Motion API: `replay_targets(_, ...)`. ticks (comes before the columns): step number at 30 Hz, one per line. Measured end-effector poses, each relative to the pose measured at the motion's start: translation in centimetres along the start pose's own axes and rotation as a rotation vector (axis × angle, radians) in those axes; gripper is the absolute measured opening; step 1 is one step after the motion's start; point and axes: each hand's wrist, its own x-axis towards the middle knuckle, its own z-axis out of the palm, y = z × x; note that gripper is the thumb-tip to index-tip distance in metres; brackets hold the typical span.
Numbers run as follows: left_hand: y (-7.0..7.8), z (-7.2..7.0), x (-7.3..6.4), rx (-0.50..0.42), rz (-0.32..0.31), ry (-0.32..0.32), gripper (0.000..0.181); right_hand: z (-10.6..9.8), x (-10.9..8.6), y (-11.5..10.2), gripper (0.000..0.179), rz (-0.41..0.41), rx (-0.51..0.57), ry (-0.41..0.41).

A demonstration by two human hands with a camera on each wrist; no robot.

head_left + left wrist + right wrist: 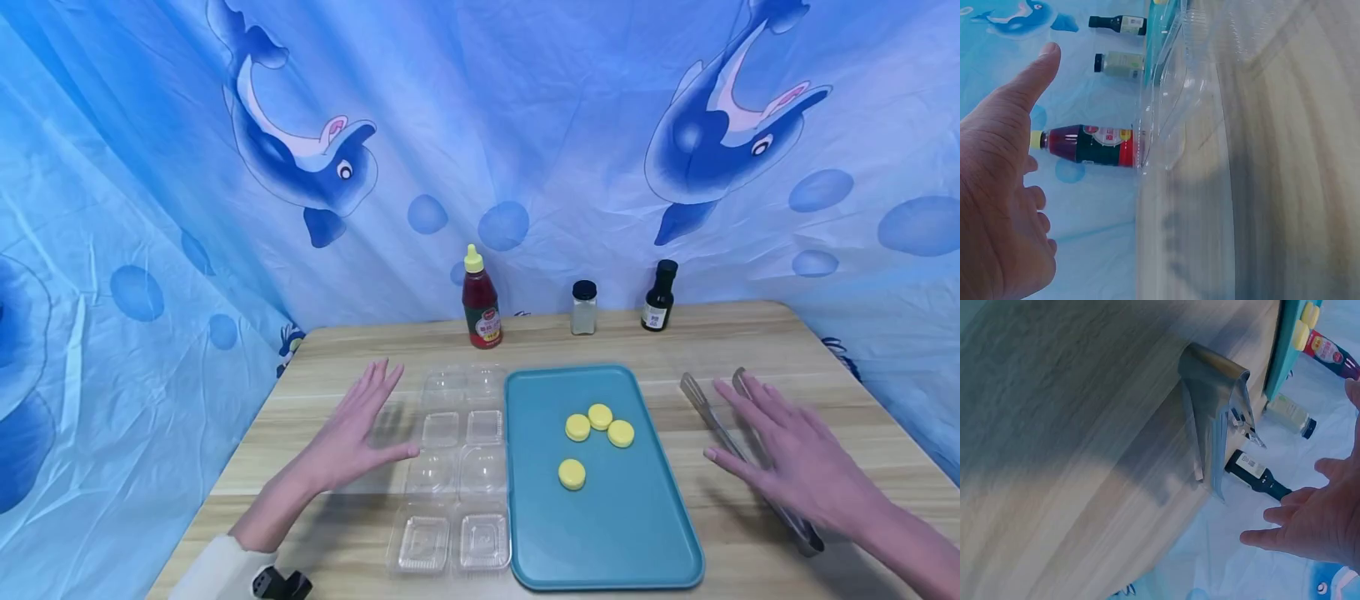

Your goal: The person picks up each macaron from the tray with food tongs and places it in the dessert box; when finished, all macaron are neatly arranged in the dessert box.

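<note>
L grip (356,442) & R grip (806,462), both spread, over wood tbl (735,337) w/ blue dolphin curtain (510,108) behind.

creased blue cloth (465,108) hangs at twelve o'clock, printed with one dolphin (322,179) at ten and a second dolphin (690,137) at two. more lines nine o'clock, beside the wood-grained bench (750,333).

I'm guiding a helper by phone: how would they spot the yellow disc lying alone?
On the wooden table, find the blue-green tray between the clear plastic containers and the metal tongs. On it, the lone yellow disc sits nearer the viewer, apart from the three clustered discs.
</note>
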Motion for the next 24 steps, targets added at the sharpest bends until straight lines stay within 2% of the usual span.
replay_targets(4, 0.5, 0.2, 1.0, -0.085, -0.004, -0.014, 0.125, -0.1, 0.8, 0.4, 0.1, 0.017, 0.116, 0.009)
replay_targets(10, 1.3, 0.9, 2.8, -0.218, 0.005, -0.026, 0.118, 0.0, 1.4, 1.2, 0.103, 0.124, 0.284, -0.031)
replay_targets(18, 1.8, 2.4, 4.6, -0.343, -0.005, -0.067, 0.113, 0.1, 1.6, 2.5, 0.114, 0.307, 0.356, -0.107)
replay_targets(24, 2.1, 3.6, 5.5, -0.387, 0.047, -0.077, 0.109, 0.9, 1.4, 2.6, 0.121, 0.418, 0.453, -0.153)
